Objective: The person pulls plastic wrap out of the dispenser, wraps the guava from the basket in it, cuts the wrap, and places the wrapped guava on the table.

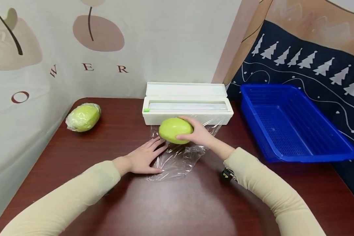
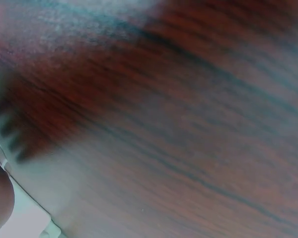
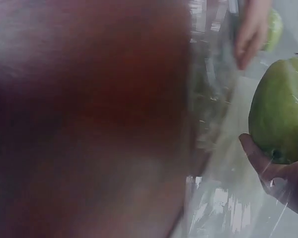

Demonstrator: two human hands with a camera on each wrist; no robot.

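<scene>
My right hand grips a smooth, oval yellow-green fruit from its right side, fingers over the top and thumb low on the near side. In the right wrist view the fruit sits against the thumb. Thin clear plastic wrap spreads below it, crinkled and shiny. To its left, my left hand rests with spread fingers, fingertips and thumb at the film's left edge. Behind the fruit stands a white wrap dispenser, its lid raised and film coming down its front.
A second green fruit, covered in plastic wrap, lies at the back left of the brown table. On the right sits a blue perforated basket. A printed cloth wall borders the back. A small green cutter sits at the dispenser's left end.
</scene>
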